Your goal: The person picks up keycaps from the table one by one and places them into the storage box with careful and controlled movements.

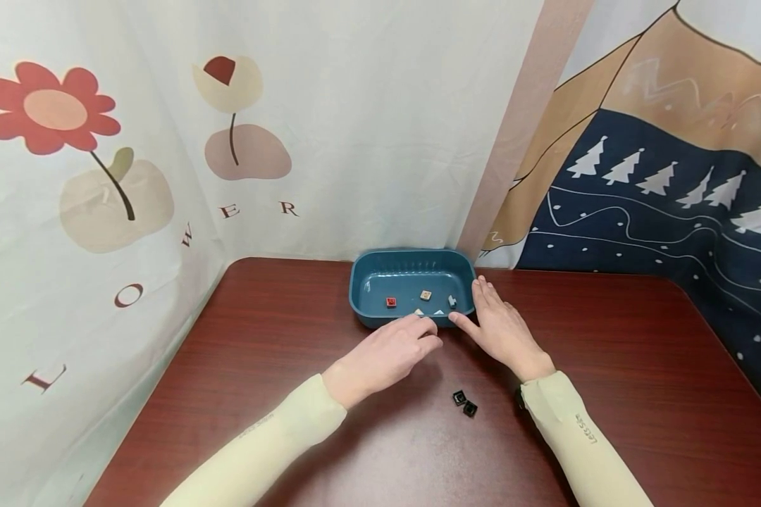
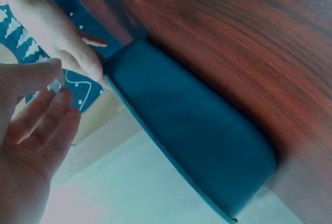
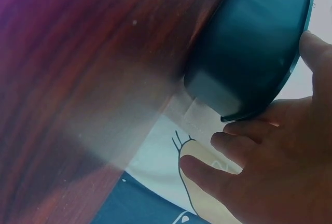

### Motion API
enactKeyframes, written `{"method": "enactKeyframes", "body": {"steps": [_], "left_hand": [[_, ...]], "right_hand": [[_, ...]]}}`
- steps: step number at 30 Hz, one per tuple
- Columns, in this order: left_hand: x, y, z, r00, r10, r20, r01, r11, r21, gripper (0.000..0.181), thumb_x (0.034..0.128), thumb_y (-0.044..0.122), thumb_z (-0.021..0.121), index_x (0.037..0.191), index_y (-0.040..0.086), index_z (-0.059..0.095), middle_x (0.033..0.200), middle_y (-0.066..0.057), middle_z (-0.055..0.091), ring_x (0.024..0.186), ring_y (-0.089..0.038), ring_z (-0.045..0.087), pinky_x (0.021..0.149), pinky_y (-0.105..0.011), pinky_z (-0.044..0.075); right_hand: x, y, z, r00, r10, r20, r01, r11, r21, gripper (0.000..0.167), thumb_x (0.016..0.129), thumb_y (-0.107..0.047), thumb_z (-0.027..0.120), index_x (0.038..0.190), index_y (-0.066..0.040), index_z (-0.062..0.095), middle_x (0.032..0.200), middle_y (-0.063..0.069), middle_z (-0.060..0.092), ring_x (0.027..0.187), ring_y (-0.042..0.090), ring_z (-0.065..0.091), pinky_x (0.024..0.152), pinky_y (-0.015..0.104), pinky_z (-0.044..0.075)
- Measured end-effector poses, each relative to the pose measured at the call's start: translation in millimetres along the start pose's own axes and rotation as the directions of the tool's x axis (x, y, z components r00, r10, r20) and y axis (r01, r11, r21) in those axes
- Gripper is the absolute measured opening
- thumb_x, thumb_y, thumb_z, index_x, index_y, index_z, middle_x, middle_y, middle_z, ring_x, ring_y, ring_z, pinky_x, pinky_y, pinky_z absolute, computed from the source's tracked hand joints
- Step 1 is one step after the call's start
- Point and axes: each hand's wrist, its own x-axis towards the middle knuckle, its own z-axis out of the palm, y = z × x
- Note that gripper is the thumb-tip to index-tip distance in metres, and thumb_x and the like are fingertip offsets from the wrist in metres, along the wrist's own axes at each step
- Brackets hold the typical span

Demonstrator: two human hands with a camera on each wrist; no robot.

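Observation:
A blue plastic basin stands at the back of the table, with several small pieces inside that look like keycaps. Among them are a red keycap, a beige keycap and a grey-blue piece. My left hand hovers at the basin's front rim. In the left wrist view, its thumb and fingers pinch a small whitish keycap, partly hidden by them. My right hand rests on the basin's right end, with fairly straight fingers along the side and the thumb at the front rim.
Two black keycaps lie close together on the reddish-brown table, between the forearms. A printed curtain hangs right behind the basin and along the table's left and right sides.

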Motion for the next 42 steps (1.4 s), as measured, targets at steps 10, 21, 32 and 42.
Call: {"method": "enactKeyframes", "body": {"steps": [10,21,32,42], "left_hand": [[3.5,-15.6,3.8,0.991,-0.083,-0.108,0.074,0.994,-0.083,0.019,0.0945,-0.002,0.072,0.11,0.007,0.078,0.11,-0.003,0.065,0.096,-0.018,0.061,0.084,-0.025,0.051],[9.6,-37.9,15.3,0.97,-0.2,-0.136,0.177,0.97,-0.165,0.018,0.0932,0.001,0.076,0.111,0.004,0.076,0.114,-0.007,0.067,0.099,-0.021,0.064,0.087,-0.027,0.054],[17.3,-50.4,24.7,0.941,-0.328,-0.081,0.299,0.921,-0.25,0.017,0.0949,0.004,0.075,0.111,0.006,0.077,0.109,-0.004,0.068,0.096,-0.018,0.066,0.082,-0.026,0.054],[27.1,-57.1,32.7,0.882,-0.466,0.077,0.467,0.839,-0.279,0.023,0.0928,0.001,0.076,0.115,0.007,0.08,0.109,-0.006,0.068,0.099,-0.021,0.068,0.087,-0.033,0.056]], "right_hand": [[-0.3,0,1,1.0,0.001,-0.005,-0.001,1.0,0.005,0.094,0.103,-0.058,0.054,0.158,0.012,0.024,0.166,0.029,0.022,0.153,0.045,0.025,0.116,0.062,0.031],[-0.4,1,1,1.0,0.005,-0.006,-0.005,1.0,0.008,0.094,0.103,-0.057,0.054,0.158,0.012,0.024,0.166,0.029,0.022,0.153,0.045,0.025,0.117,0.06,0.031],[-0.2,0,1,1.0,-0.002,-0.009,0.002,1.0,0.021,0.093,0.103,-0.056,0.055,0.158,0.013,0.025,0.166,0.03,0.022,0.152,0.045,0.026,0.118,0.058,0.03],[0.0,0,0,1.0,0.006,0.001,-0.006,1.0,0.023,0.094,0.103,-0.057,0.054,0.158,0.012,0.024,0.166,0.029,0.021,0.153,0.044,0.025,0.118,0.059,0.03]]}}
